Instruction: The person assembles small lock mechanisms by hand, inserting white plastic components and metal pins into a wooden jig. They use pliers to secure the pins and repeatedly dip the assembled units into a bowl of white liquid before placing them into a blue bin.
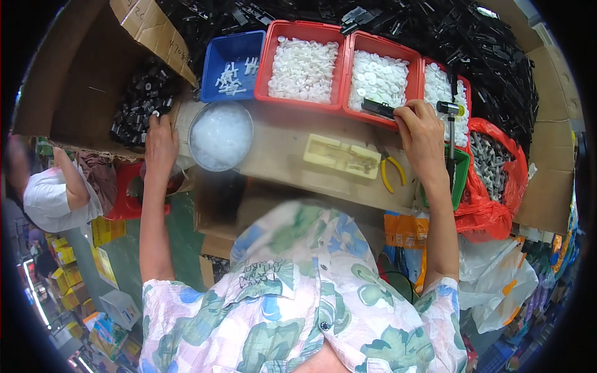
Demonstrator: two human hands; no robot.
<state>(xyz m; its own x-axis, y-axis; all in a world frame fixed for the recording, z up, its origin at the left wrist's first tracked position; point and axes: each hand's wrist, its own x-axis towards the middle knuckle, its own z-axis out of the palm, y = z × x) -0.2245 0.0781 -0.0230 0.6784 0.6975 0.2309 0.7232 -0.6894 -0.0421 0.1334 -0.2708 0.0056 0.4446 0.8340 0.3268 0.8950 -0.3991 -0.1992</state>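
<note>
My left hand (160,140) reaches to the left into an open cardboard box (87,81). Its fingertips lie on the heap of small black parts (140,102) there, and they hide whether one is gripped. My right hand (423,133) rests at the front rim of the middle red bin (349,74) of white round pieces. Its fingers pinch a long black part (377,107) that sticks out to the left over that rim. A cream-yellow jig (342,155) lies on the cardboard-covered bench between my hands.
A clear bowl of translucent white bits (221,135), a blue bin (211,68), two more red bins (273,53) (465,93). Yellow-handled pliers (392,171), a hammer-like tool (451,112) over a green bin (462,180), a red bag of grey metal parts (491,168). Black parts piled behind (404,25). Another person sits at the left (53,193).
</note>
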